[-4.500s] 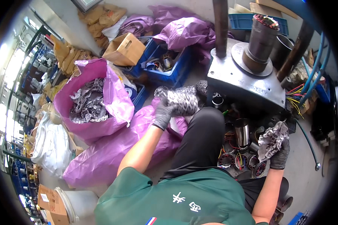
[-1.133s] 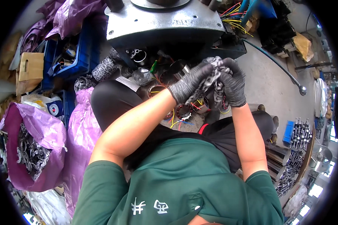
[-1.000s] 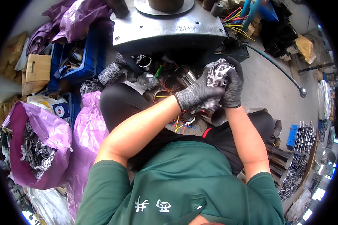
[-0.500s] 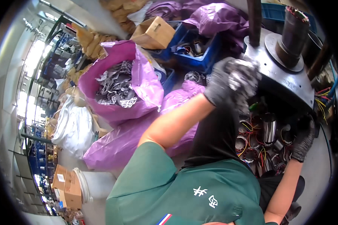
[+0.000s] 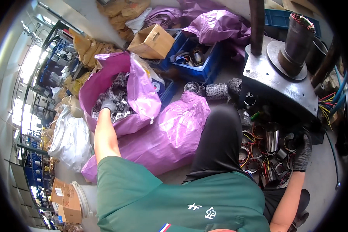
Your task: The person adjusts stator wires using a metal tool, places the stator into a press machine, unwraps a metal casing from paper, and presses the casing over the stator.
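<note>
Down in the open purple bag (image 5: 141,96) lies a heap of grey metal scrap pieces (image 5: 116,98) — the gloved left hand (image 5: 108,105) rests on top of them, fingers curled down into the pile; whether they pinch a piece cannot be told. The gloved right hand (image 5: 302,152) hangs low beside a cluster of wired motor stators (image 5: 265,154), fingers loosely bent, holding nothing visible. Behind them stands a grey press machine (image 5: 282,83) — and blue crates (image 5: 199,62) further back.

Glossy plastic bag (image 5: 143,96), shiny metal cylinder (image 5: 272,137), matt cardboard box (image 5: 150,40) (gloves (image 5: 301,152) rubbery)
</note>
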Demonstrator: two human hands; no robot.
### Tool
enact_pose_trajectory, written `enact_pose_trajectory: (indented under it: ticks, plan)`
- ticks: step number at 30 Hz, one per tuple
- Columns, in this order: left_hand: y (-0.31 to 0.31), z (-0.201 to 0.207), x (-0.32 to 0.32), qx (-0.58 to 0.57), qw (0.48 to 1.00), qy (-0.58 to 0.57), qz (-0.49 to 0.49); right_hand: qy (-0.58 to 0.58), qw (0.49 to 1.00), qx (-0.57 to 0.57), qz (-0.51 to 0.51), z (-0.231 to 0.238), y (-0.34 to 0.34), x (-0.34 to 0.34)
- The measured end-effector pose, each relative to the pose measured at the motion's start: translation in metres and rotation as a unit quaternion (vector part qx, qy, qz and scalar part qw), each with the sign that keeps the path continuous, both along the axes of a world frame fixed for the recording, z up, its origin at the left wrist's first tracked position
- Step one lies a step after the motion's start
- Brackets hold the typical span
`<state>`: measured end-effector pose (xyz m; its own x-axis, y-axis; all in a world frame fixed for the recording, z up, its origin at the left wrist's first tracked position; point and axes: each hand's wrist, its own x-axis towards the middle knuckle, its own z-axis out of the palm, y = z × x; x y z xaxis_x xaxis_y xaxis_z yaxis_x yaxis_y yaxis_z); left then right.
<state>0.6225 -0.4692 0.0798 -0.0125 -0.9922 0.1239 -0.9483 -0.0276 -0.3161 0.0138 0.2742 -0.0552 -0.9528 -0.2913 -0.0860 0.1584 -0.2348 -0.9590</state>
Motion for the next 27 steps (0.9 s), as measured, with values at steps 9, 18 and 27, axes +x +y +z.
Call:
enact_pose_trajectory:
  ticks: [9, 18, 27]
  plan:
    - [-0.058, -0.108, 0.017, 0.162, 0.979, -0.104, -0.066, 0.067, 0.931, 0.354, 0.063, -0.080, 0.054, 0.009]
    - [-0.090, -0.169, 0.046, 0.254, 0.950, -0.172, -0.065, -0.086, 0.739, 0.656, 0.125, -0.122, 0.096, 0.020]
    - [-0.084, -0.175, 0.026, 0.260, 0.949, -0.150, -0.094, -0.192, 0.697, 0.641, 0.256, -0.220, 0.140, 0.002]
